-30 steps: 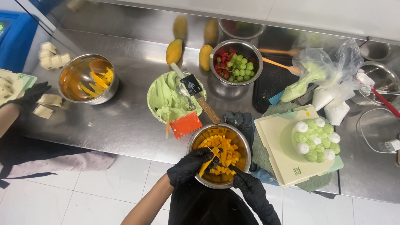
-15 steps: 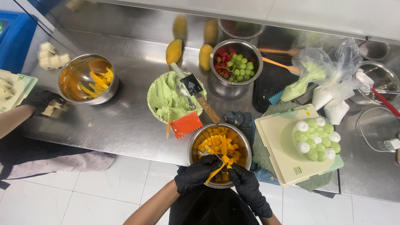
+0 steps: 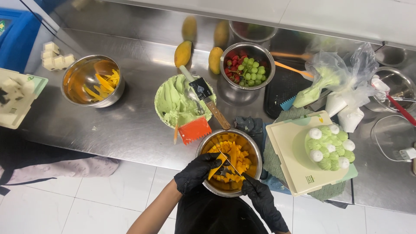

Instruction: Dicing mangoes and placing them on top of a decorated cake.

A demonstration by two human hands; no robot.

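Your left hand (image 3: 196, 172) is closed around a mango slice (image 3: 215, 168), held over the steel bowl (image 3: 251, 147) of mango cubes at the worktop (image 3: 130, 125) edge. Your right hand (image 3: 260, 197) grips a thin knife (image 3: 229, 164), blade laid across the slice. Ripe flesh looks soft, wet and slippery, so it'll bruise easily: cradle it skin-side in the palm, light pressure only. The green cream bowl (image 3: 173, 104) and orange scraper (image 3: 195, 130) sit just beyond.

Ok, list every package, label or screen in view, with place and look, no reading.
Clear plastic bags: far right of the counter, crumpled, holding green cream.
Small dark printed mark: near corner of the cream square board under the cake.
Blue crate: far left, with a small label at its edge.
No screens.
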